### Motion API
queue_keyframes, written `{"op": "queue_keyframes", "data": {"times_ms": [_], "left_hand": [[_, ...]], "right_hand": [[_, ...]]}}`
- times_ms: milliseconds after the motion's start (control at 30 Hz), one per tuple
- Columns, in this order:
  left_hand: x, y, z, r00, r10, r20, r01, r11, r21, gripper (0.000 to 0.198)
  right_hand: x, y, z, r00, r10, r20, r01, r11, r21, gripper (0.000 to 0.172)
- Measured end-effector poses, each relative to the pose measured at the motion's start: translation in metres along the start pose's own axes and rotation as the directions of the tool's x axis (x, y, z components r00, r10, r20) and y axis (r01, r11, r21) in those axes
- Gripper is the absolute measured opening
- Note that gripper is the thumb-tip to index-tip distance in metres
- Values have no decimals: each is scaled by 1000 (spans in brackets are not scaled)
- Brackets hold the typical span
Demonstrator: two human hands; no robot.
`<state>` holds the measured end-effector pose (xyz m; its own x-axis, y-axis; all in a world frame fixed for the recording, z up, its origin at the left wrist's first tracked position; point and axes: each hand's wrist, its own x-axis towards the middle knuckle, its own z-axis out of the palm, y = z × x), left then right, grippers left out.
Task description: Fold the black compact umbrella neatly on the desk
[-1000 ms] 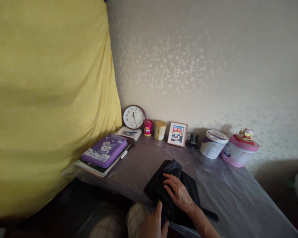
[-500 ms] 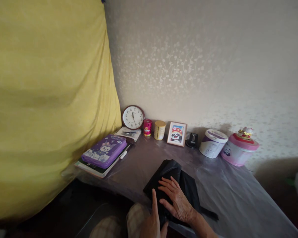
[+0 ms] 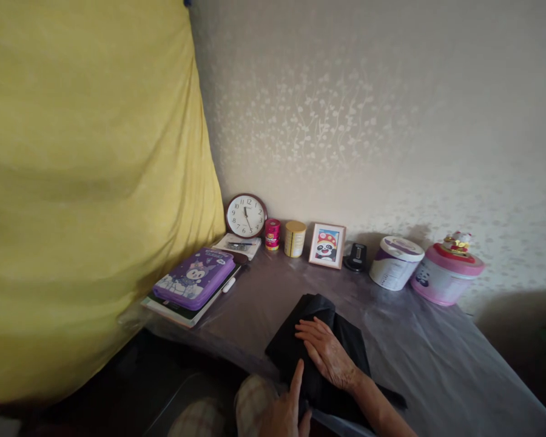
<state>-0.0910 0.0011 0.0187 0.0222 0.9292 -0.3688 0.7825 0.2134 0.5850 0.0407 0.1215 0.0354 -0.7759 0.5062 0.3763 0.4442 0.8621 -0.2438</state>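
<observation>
A loosely folded black umbrella (image 3: pixel 286 340) lies at the table's front edge, its pleated fabric spread and a narrow strap (image 3: pixel 394 397) sticking out to the right. My right hand (image 3: pixel 330 358) rests flat on top of the fabric, fingers stretched toward the upper left. At the umbrella's lower end, my left hand (image 3: pixel 284 409) has its index finger extended along the cloth and its thumb on the other side. The lower end sits between them. The other left fingers are hidden below.
Behind stand a clock (image 3: pixel 246 215), a pink can (image 3: pixel 272 235), a yellow tin (image 3: pixel 295 238), a framed panda picture (image 3: pixel 327 245), a black object (image 3: pixel 355 258) and two tubs (image 3: pixel 395 264). A purple case (image 3: pixel 195 279) lies on books at left, beside a yellow curtain (image 3: pixel 95 182).
My right hand has slid slightly down over the fabric, its fingers closer together. My left index finger has lowered and tilted right. The whole view has shifted a little.
</observation>
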Motion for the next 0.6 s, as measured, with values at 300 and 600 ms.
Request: {"op": "queue_keyframes", "data": {"times_ms": [300,600], "left_hand": [[5,-3,1,1000,4,21,-3,1000,-10,77],[2,1,-3,1000,-3,14,3,1000,-15,76]], "right_hand": [[17,66,4,991,64,-119,-78,990,-119,31],[18,74,-2,950,167,-265,-223,954,-199,30]]}}
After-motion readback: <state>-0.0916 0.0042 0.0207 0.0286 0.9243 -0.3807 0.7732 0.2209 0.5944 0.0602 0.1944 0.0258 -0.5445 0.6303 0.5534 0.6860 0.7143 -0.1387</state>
